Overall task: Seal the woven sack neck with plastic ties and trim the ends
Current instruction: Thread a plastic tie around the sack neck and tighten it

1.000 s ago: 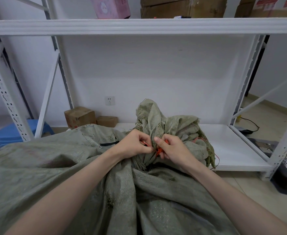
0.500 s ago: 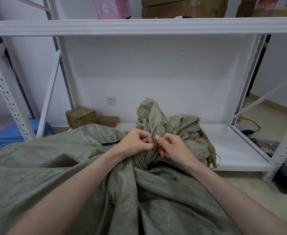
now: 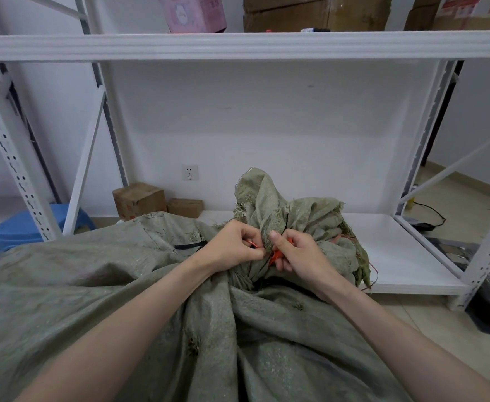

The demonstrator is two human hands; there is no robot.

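A large grey-green woven sack (image 3: 128, 288) lies in front of me, its gathered neck (image 3: 270, 210) bunched upward with frayed edges. A thin orange plastic tie (image 3: 274, 254) runs around the neck between my hands. My left hand (image 3: 232, 246) pinches one end of the tie at the left of the neck. My right hand (image 3: 296, 256) grips the other orange end against the neck, thumb pointing up. More orange strands (image 3: 351, 239) trail off the right side of the neck. Most of the tie is hidden by my fingers and the cloth.
A white metal rack frames the scene, with a low white shelf (image 3: 400, 256) behind the sack and an upper shelf (image 3: 238, 44) holding boxes. Two cardboard boxes (image 3: 139, 200) sit by the wall. A blue stool (image 3: 23, 224) stands at left. A black cable (image 3: 429, 219) lies at right.
Both hands stay at the sack neck on the orange tie. The fingers have shifted only slightly; the view has moved a little.
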